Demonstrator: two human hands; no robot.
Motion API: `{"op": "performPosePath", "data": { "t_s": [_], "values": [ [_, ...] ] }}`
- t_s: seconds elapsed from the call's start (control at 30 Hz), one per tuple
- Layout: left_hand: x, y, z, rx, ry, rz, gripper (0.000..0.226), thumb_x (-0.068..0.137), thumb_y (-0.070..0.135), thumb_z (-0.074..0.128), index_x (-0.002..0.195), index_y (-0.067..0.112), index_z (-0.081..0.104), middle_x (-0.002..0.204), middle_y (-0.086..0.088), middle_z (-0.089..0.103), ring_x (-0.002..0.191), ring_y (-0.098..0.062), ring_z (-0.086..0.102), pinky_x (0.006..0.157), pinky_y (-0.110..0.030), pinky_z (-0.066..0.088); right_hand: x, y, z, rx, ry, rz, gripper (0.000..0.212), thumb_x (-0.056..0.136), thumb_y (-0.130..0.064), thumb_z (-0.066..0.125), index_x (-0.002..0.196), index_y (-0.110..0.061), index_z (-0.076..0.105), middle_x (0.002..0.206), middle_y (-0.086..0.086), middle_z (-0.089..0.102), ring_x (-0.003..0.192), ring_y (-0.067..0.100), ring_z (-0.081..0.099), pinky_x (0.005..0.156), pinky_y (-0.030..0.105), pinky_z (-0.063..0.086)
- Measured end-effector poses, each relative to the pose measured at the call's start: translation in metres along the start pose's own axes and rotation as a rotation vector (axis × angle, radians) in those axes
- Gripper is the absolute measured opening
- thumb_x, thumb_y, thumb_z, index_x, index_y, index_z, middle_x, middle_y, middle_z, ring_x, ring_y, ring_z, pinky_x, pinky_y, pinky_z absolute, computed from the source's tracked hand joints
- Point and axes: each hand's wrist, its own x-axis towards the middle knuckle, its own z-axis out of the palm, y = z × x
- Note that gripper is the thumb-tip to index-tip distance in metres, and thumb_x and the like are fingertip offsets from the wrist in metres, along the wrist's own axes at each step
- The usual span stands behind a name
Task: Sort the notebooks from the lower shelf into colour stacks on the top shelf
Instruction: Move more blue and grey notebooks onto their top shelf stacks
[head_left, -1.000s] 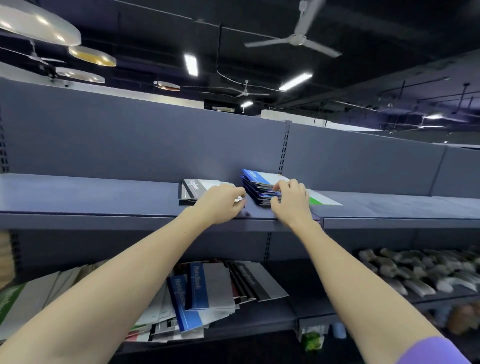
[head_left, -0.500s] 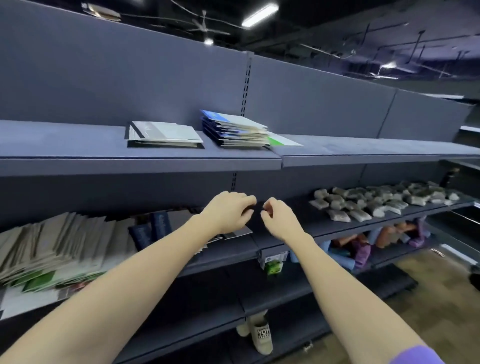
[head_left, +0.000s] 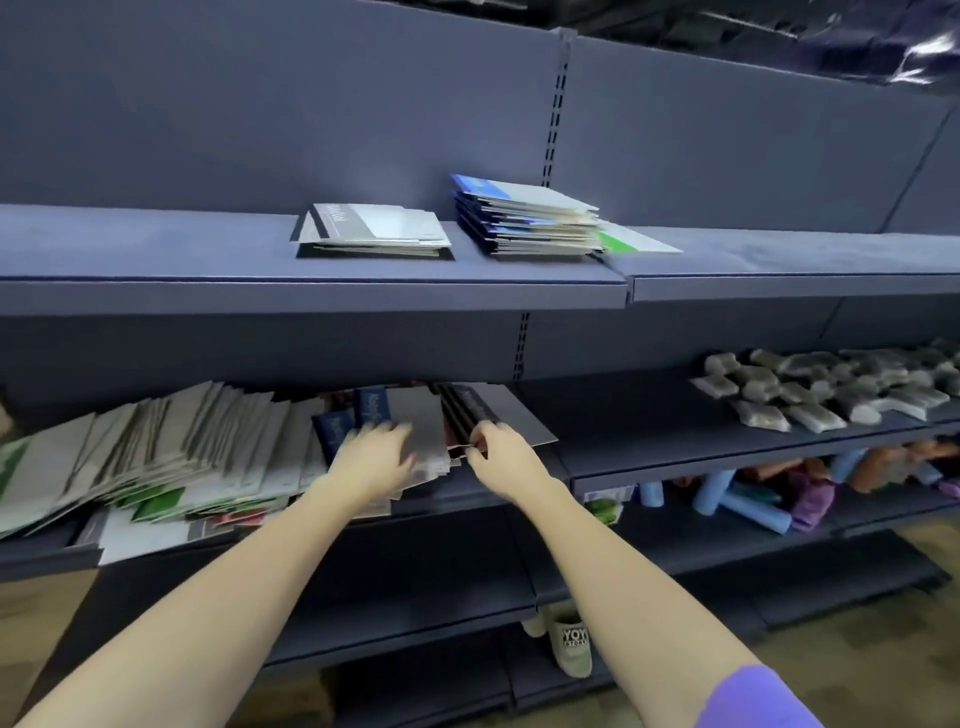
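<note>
- Head view, top shelf (head_left: 156, 244): two stacks lie side by side, apart from each other. The grey stack (head_left: 371, 231) is low, its top cover pale grey with a dark spine band and white script. The blue stack (head_left: 524, 221) to its right is taller, with blue spines and a blue-and-white cover on top. A green-and-white notebook (head_left: 636, 241) lies flat just beside the blue stack, its left edge tucked under it.
- Head view, lower shelf (head_left: 649, 431): a long fanned row of notebooks (head_left: 171, 457) leans over to the left, mostly pale grey edges with green and red covers showing beneath. Near the hands stand navy notebooks (head_left: 371, 408) with white script and a dark grey notebook (head_left: 498, 410).
- Left hand (head_left: 371, 460) rests on a grey cover in the pile, fingers stretched forward and slightly spread; motion blur hides the tips.
- Right hand (head_left: 501, 457) pinches the near edge of the dark grey notebook's bundle between thumb and curled fingers.
- Right of the notebooks, small grey packets (head_left: 831, 387) lie heaped on the same level.
</note>
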Motion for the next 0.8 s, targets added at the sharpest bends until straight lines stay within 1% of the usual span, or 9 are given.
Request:
{"op": "performPosePath", "data": {
  "t_s": [0.1, 0.2, 0.27, 0.37, 0.53, 0.57, 0.63, 0.73, 0.8],
  "values": [
    [-0.003, -0.017, 0.006, -0.034, -0.036, -0.074, 0.049, 0.099, 0.039, 0.046, 0.145, 0.023, 0.042, 0.145, -0.008, 0.048, 0.129, -0.033, 0.044, 0.102, -0.041, 0.040, 0.012, -0.004, 0.010, -0.020, -0.024, -0.029, 0.035, 0.098, -0.026, 0.052, 0.129, -0.011, 0.053, 0.125, 0.013, 0.056, 0.115, 0.032, 0.054, 0.096, 0.041, 0.047],
    [-0.010, -0.027, 0.019, -0.068, -0.124, -0.133, 0.054, 0.100, 0.043, 0.046, 0.149, 0.023, 0.038, 0.148, -0.007, 0.043, 0.133, -0.032, 0.040, 0.102, -0.040, 0.042, 0.020, -0.001, 0.025, -0.059, -0.095, -0.046, 0.041, 0.095, -0.025, 0.053, 0.134, -0.012, 0.051, 0.129, 0.015, 0.052, 0.120, 0.036, 0.050, 0.098, 0.042, 0.046],
    [-0.014, -0.030, 0.027, -0.035, -0.142, -0.140, 0.054, 0.100, 0.045, 0.046, 0.149, 0.022, 0.039, 0.148, -0.007, 0.043, 0.133, -0.030, 0.039, 0.103, -0.039, 0.041, 0.025, 0.003, 0.032, -0.121, -0.163, -0.060, 0.047, 0.093, -0.026, 0.056, 0.137, -0.012, 0.049, 0.132, 0.017, 0.049, 0.122, 0.037, 0.047, 0.100, 0.041, 0.044],
    [-0.011, -0.029, 0.028, -0.015, -0.144, -0.159, 0.059, 0.099, 0.048, 0.049, 0.151, 0.023, 0.036, 0.151, -0.006, 0.039, 0.136, -0.030, 0.037, 0.105, -0.039, 0.038, 0.037, 0.006, 0.037, -0.167, -0.198, -0.064, 0.057, 0.089, -0.028, 0.062, 0.143, -0.017, 0.046, 0.140, 0.015, 0.044, 0.129, 0.038, 0.043, 0.105, 0.040, 0.040],
    [-0.004, -0.014, 0.024, 0.033, -0.204, -0.224, 0.081, 0.091, 0.064, 0.053, 0.156, 0.026, 0.025, 0.162, -0.003, 0.022, 0.147, -0.031, 0.021, 0.111, -0.043, 0.034, 0.053, 0.016, 0.051, -0.263, -0.308, -0.054, 0.084, 0.085, -0.040, 0.066, 0.156, -0.026, 0.024, 0.160, 0.010, 0.025, 0.145, 0.034, 0.028, 0.119, 0.045, 0.025],
    [-0.003, -0.010, 0.025, 0.052, -0.224, -0.234, 0.085, 0.088, 0.068, 0.053, 0.156, 0.025, 0.026, 0.163, -0.004, 0.019, 0.147, -0.031, 0.019, 0.112, -0.043, 0.033, 0.056, 0.021, 0.054, -0.274, -0.308, -0.051, 0.085, 0.086, -0.042, 0.065, 0.157, -0.026, 0.021, 0.161, 0.009, 0.023, 0.146, 0.034, 0.026, 0.120, 0.046, 0.023],
    [0.000, -0.004, 0.027, 0.097, -0.227, -0.248, 0.088, 0.084, 0.072, 0.054, 0.153, 0.022, 0.033, 0.161, -0.006, 0.020, 0.145, -0.032, 0.023, 0.112, -0.044, 0.034, 0.063, 0.031, 0.059, -0.294, -0.282, -0.062, 0.079, 0.091, -0.045, 0.059, 0.158, -0.026, 0.020, 0.163, 0.008, 0.020, 0.147, 0.034, 0.025, 0.120, 0.046, 0.022],
    [0.005, -0.001, 0.031, 0.125, -0.159, -0.272, 0.079, 0.083, 0.068, 0.060, 0.142, 0.017, 0.044, 0.156, -0.009, 0.028, 0.139, -0.034, 0.030, 0.106, -0.045, 0.041, 0.069, 0.043, 0.059, -0.316, -0.218, -0.092, 0.066, 0.098, -0.048, 0.049, 0.156, -0.026, 0.025, 0.163, 0.007, 0.021, 0.146, 0.034, 0.026, 0.118, 0.048, 0.024],
    [0.007, 0.003, 0.035, 0.092, -0.149, -0.287, 0.077, 0.085, 0.063, 0.063, 0.142, 0.015, 0.043, 0.155, -0.008, 0.029, 0.141, -0.033, 0.028, 0.105, -0.046, 0.042, 0.070, 0.053, 0.055, -0.325, -0.177, -0.071, 0.066, 0.098, -0.051, 0.049, 0.155, -0.028, 0.026, 0.160, 0.011, 0.023, 0.144, 0.036, 0.027, 0.116, 0.049, 0.026]
  ]
}}
